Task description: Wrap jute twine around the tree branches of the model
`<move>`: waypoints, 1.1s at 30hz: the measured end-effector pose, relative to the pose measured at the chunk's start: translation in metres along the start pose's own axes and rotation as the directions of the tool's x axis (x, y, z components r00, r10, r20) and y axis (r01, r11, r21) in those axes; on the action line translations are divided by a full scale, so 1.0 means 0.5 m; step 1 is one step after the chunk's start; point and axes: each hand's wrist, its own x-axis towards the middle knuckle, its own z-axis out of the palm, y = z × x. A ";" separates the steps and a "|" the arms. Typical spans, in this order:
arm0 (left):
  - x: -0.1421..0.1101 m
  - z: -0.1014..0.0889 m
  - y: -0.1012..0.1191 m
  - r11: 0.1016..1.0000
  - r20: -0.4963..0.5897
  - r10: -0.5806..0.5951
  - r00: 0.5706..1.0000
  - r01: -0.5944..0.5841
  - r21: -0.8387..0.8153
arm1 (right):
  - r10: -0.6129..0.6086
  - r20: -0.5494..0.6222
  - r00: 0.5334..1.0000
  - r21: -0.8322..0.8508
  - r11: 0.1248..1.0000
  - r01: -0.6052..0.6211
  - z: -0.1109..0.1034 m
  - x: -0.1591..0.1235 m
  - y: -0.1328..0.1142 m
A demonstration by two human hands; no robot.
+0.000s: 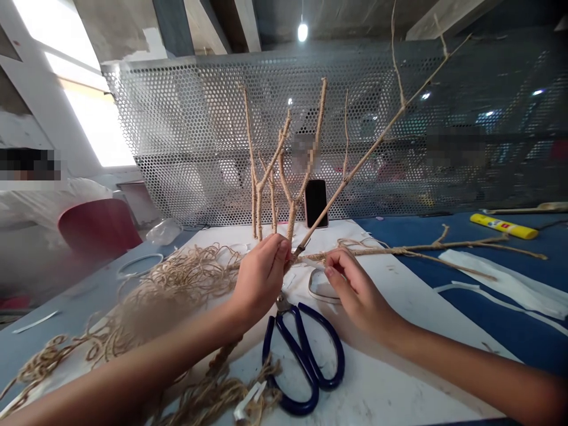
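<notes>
"Branch, long, thin and tan with fine side twigs (374, 145): where is it?"

"In the left hand (265, 267), over the middle of the white sheet (390, 322) on the blue desk (399, 231). The fingers are closed around its lower end, and it slants up to the right."

"And the right hand (355, 287)?"

"Just beside it, fingers curled, thumb and forefinger tips together. I can't tell whether there's anything between them."

"What lies below the hands?"

"Metal scissors with big dark-blue looped handles (309, 365), the loops pointing toward the person. A pale, flat ring (326, 297) is near the right hand."

"What about the twine?"

"A loose, tangled heap of light-brown twine (195, 267) spreads left of the left hand, and a thicker bundle of brown strands (213, 393) is by the scissors, at the near edge of the view."

"Behind the hands?"

"Several forked branches bound in tan cord (291, 222) stand more or less upright, with a dark-screened phone (316, 204) propped just beside them. A perforated grey metal panel (195, 136) rises behind."

"On the right?"

"A knobbly brown branch (426, 247) lies flat from the sheet onto the desk. Beyond it is a yellow tube (503, 226)."
</notes>
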 end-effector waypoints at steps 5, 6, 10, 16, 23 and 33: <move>-0.003 -0.001 0.001 0.986 0.045 -0.055 0.997 0.062 -0.156 | 0.237 0.020 0.971 0.250 0.939 -0.234 0.032 0.000 -0.020; -0.003 -0.001 0.001 0.984 0.045 -0.058 0.997 0.064 -0.163 | 0.282 0.016 0.959 0.284 0.919 -0.275 0.041 0.000 -0.019; -0.003 -0.002 0.000 0.983 0.048 -0.082 0.995 0.089 -0.161 | 0.355 -0.005 0.935 0.374 0.868 -0.328 0.073 0.005 -0.007; -0.002 0.004 -0.002 0.950 0.079 -0.126 0.989 0.143 -0.278 | 0.328 -0.043 0.944 0.506 0.821 -0.263 0.085 0.008 -0.004; -0.001 0.005 -0.001 0.935 0.093 -0.123 0.988 0.147 -0.323 | 0.356 -0.079 0.931 0.366 0.879 -0.305 0.080 0.019 -0.015; 0.001 0.010 -0.009 0.934 0.087 -0.133 0.987 0.154 -0.323 | 0.381 -0.119 0.917 0.339 0.884 -0.323 0.086 0.020 -0.012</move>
